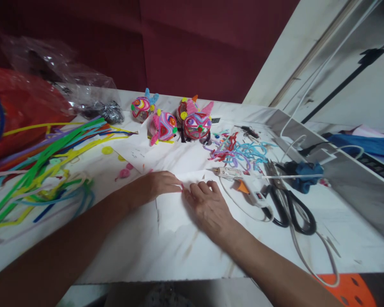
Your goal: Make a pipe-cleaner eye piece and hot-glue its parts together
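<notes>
My left hand (pixel 161 184) and my right hand (pixel 205 202) meet over white paper (pixel 171 209) at the middle of the table. Between their fingertips shows a small pink piece (pixel 182 186), which the left fingers pinch. The right fingers are curled against its other end; the fingertips are partly hidden. Just beyond the right hand lies a glue gun (pixel 229 172) with its nozzle pointing left. Behind my hands stand colourful decorated figures, among them a pink one (pixel 163 126) and one with a striped face (pixel 197 125).
Fuzzy coloured stems (pixel 51 160) spread across the left, beside a red bag (pixel 22 106). Cut stem pieces (pixel 240 149) lie behind the glue gun. Black-handled scissors (pixel 288 200), a power strip (pixel 254 192) and a looping cable are on the right, near the grey side panel (pixel 345 175).
</notes>
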Tool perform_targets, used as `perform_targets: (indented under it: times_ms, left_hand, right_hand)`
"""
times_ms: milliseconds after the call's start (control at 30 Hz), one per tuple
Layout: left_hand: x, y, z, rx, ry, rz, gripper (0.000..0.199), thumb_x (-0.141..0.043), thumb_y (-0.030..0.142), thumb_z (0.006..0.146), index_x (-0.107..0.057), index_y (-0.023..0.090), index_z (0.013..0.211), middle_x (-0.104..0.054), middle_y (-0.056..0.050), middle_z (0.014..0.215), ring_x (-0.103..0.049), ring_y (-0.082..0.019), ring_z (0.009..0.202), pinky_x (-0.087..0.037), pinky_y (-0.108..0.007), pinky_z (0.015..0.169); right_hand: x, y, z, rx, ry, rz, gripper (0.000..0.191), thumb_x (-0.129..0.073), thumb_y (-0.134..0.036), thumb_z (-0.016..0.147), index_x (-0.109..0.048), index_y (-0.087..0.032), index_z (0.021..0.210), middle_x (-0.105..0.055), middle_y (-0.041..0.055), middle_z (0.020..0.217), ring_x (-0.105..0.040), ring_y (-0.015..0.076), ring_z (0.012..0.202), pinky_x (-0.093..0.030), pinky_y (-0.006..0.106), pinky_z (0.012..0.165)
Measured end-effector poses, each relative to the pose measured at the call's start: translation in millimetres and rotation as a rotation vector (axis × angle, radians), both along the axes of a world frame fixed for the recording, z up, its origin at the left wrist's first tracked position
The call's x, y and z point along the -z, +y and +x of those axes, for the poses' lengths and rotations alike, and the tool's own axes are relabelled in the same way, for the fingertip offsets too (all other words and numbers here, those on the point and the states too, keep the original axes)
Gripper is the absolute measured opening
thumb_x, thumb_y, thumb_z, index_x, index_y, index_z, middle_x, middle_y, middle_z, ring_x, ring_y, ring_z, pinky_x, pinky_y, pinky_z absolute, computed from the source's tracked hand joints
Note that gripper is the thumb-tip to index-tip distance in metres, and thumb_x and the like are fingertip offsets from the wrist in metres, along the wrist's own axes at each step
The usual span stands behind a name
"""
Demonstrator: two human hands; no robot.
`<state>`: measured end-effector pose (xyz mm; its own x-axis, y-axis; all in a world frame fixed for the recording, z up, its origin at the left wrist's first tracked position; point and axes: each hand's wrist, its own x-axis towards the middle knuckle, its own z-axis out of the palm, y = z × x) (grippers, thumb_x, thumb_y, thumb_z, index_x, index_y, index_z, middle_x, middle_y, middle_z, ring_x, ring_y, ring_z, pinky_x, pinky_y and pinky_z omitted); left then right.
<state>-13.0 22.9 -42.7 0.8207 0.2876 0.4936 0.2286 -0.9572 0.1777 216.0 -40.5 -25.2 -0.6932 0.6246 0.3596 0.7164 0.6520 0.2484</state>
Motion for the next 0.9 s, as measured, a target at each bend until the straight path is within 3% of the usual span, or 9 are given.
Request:
perform_targets:
  times_ms: [533, 900]
  left_hand:
    - [16.1, 6.5, 0.0, 0.008, -0.027, -0.028, 0.034, -0.039, 0.02, 0.104, -0.069, 0.019, 0.12, -0.072, -0.011, 0.12, -0.062, -0.019, 0.114, -0.051, -0.032, 0.101]
    - [16.6, 3.5, 0.2, -0.024, -0.027, -0.088, 0.035, -0.04, 0.019, 0.103, -0.069, 0.022, 0.123, -0.071, -0.008, 0.123, -0.062, -0.018, 0.115, -0.05, -0.033, 0.104]
  right_hand:
    - [-1.4, 3.6, 10.7, -0.018, 0.075, 0.049, 0.023, -0.049, -0.011, 0.096, -0.07, -0.015, 0.104, -0.063, 0.0081, 0.084, -0.047, 0.0238, 0.08, -0.029, 0.039, 0.076]
    - [-2.9, 3.6, 12.5, -0.017, 0.133, -0.011, 0.021, -0.051, -0.009, 0.093, -0.07, -0.017, 0.091, -0.064, 0.0073, 0.084, -0.048, 0.0241, 0.08, -0.03, 0.038, 0.077]
